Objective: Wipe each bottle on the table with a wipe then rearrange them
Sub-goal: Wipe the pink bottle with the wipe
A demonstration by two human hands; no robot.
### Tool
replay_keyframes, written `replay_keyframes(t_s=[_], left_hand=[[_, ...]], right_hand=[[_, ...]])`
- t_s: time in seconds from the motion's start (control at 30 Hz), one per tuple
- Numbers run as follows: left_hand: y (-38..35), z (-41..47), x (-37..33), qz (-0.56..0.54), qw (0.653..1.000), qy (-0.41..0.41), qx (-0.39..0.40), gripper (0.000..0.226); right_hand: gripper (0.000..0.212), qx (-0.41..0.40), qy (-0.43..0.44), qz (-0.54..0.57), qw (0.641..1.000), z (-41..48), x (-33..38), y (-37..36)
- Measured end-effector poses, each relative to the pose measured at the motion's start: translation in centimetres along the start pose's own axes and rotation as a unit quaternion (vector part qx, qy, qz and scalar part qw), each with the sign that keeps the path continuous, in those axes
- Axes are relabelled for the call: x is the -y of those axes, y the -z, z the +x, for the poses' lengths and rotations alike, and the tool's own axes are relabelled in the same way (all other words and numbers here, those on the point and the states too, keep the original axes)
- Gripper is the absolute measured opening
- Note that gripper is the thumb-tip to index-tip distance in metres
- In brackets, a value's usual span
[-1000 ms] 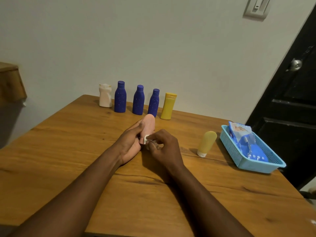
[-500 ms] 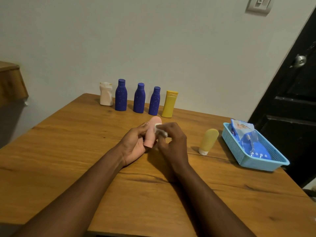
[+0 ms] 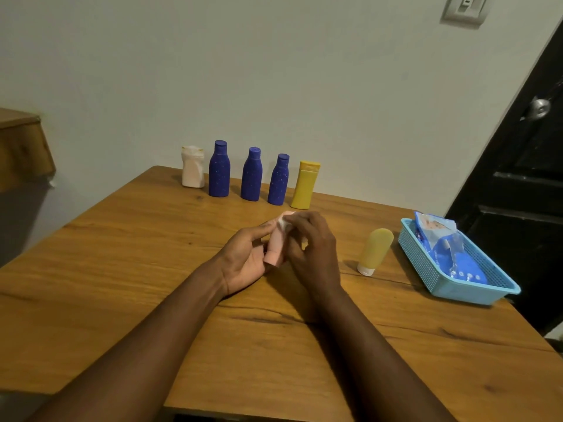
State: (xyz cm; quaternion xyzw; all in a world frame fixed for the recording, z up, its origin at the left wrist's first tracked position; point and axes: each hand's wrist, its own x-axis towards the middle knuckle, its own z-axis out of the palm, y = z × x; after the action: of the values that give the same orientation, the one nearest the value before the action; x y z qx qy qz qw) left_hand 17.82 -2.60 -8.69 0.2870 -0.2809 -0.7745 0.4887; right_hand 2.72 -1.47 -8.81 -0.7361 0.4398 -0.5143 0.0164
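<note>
Left hand (image 3: 243,260): palm turned up, thumb and fingers curled round the pink bottle (image 3: 277,243), gripping it low over the counter (image 3: 122,269).
Right hand (image 3: 310,248): fingertips pinch a white wipe (image 3: 285,223) and press it on the far end of the pink bottle.
Pink bottle: held between both hands near the counter's middle, tilted, cap end toward the person.
Rear row, by the wall, all upright, left to right: white bottle (image 3: 192,167), first blue bottle (image 3: 219,170), second blue bottle (image 3: 251,175), third blue bottle (image 3: 278,180), yellow bottle (image 3: 305,185); each stands apart from the next.
Yellow tube (image 3: 375,250): stands on its white cap, between the right hand and the basket (image 3: 417,260).
Basket: blue mesh, at the right counter edge; holds a blue wipe pack (image 3: 441,248).
</note>
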Motion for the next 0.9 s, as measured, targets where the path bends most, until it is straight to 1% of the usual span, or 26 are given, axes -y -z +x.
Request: replay_keyframes(t_s=[0.07,0.17,0.23,0.37,0.43,0.5,0.6,0.73,0.9], left_hand=[[0.0,0.1,0.1,0.002,1.000,0.007,0.001,0.042],[0.0,0.1,0.2,-0.002,1.000,0.003,-0.003,0.042],[0.1,0.1,0.1,-0.008,1.000,-0.007,-0.008,0.041],[0.1,-0.1,-0.2,-0.002,1.000,-0.009,-0.030,0.036],[-0.2,-0.3,-0.3,-0.005,0.999,-0.009,-0.033,0.035],[-0.3,-0.5,-0.2,-0.005,1.000,-0.006,-0.021,0.035],[-0.5,-0.5,-0.1,-0.012,1.000,-0.007,-0.007,0.038],[-0.5,-0.4,-0.1,-0.036,0.999,0.007,0.002,0.038],[-0.2,-0.1,0.0,-0.015,1.000,0.019,0.011,0.043]], right_hand=[[0.030,-0.025,-0.025,0.018,0.999,0.4,-0.6,0.1],[0.029,-0.008,-0.030,0.022,0.999,0.2,-0.4,0.2],[0.026,0.033,-0.020,0.022,0.999,-0.3,0.2,0.1],[0.019,0.143,0.025,0.008,0.989,-1.0,1.6,0.1],[0.018,0.168,0.036,-0.005,0.985,-0.9,1.7,0.2],[0.024,0.153,0.020,0.003,0.988,-0.8,1.5,0.3],[0.036,0.078,-0.010,0.036,0.996,-0.6,1.0,0.0],[0.027,0.023,-0.026,0.050,0.998,-0.3,0.4,-0.4],[0.025,-0.036,-0.088,0.075,0.993,0.3,-0.3,-0.2]])
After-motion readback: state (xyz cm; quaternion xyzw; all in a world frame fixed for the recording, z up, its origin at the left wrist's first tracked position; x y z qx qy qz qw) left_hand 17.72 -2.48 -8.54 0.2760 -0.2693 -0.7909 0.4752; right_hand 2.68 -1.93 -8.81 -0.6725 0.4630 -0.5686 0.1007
